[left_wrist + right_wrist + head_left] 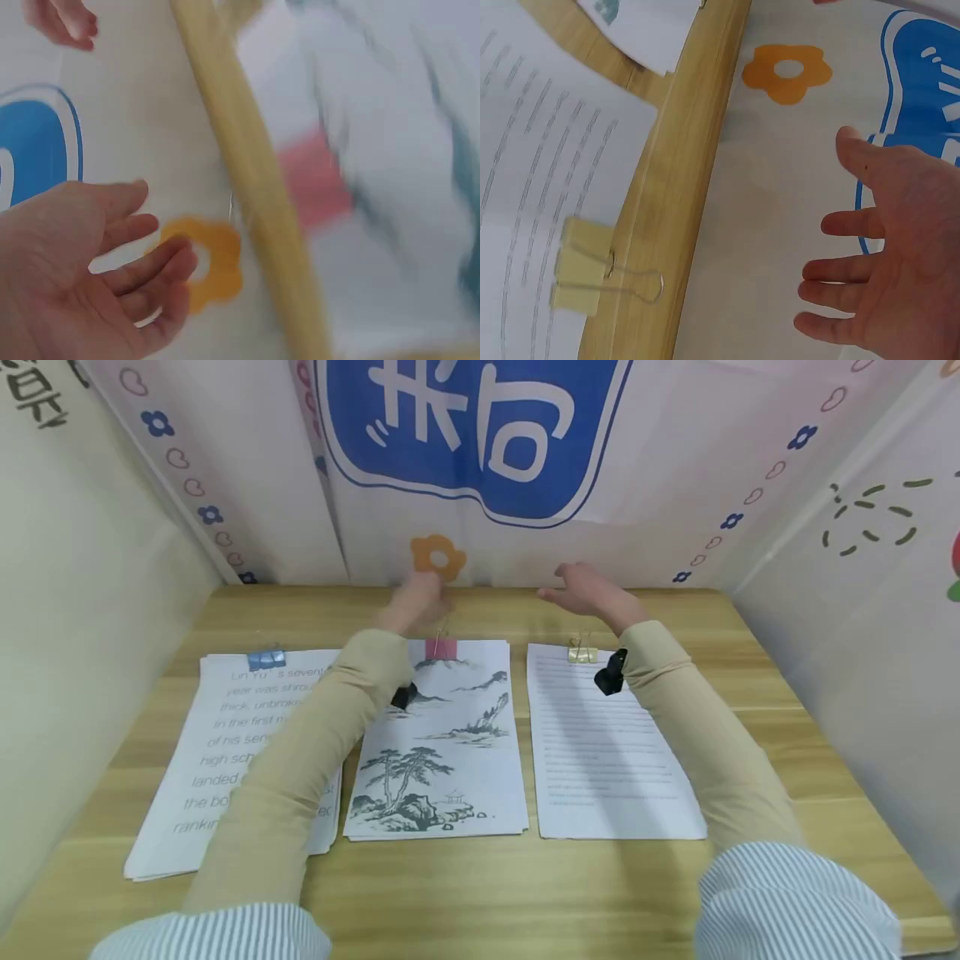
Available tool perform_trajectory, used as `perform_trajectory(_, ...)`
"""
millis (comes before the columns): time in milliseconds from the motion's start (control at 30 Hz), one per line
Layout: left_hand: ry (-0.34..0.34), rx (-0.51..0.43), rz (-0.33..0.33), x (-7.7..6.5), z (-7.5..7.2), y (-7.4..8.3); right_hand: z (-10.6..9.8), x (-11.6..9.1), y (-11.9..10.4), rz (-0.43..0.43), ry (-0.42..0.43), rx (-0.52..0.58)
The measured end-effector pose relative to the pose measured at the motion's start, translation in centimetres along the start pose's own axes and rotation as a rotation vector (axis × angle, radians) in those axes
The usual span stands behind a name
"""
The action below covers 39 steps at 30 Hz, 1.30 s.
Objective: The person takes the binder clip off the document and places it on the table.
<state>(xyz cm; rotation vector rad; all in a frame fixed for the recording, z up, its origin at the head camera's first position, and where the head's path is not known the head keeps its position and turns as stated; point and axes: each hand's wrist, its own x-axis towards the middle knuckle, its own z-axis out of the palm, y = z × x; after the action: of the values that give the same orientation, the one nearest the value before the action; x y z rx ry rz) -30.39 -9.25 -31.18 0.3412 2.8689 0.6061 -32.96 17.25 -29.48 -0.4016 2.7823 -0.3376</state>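
Observation:
Above the far edge of the table, my left hand (417,600) hovers past the pink binder clip (441,649), which grips a stack of ink-landscape sheets (450,727). In the left wrist view its fingers (154,277) are loosely bent around nothing. My right hand (592,592) is raised beyond the yellow binder clip (582,654) on a stack of printed text sheets (600,760). The right wrist view shows that hand's fingers (840,281) spread, with nothing held. Neither hand touches the papers.
A large-print text stack (217,760) with a blue binder clip (267,660) lies at the left. All the stacks rest on a wooden table (480,902). A white printed cloth (637,527) hangs behind it, and pale side walls (82,610) enclose it.

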Motion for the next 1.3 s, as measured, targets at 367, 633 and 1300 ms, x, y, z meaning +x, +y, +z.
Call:
perform_trajectory(367, -0.183, -0.745, -0.206, 0.7, 9.0, 5.1, 0.6, -1.0, 4.2, 0.017, 0.03, -0.036)
perform_trajectory(633, -0.159, -1.173, -0.384, 1.8, 13.6, 8.1, 2.0, -1.4, 6.3, 0.03, -0.05, 0.054)
perform_trajectory(1300, 0.033, -1.098, -0.308, 1.4, 16.6, 8.9, 3.7, -1.4, 9.4, 0.02, -0.081, 0.288)
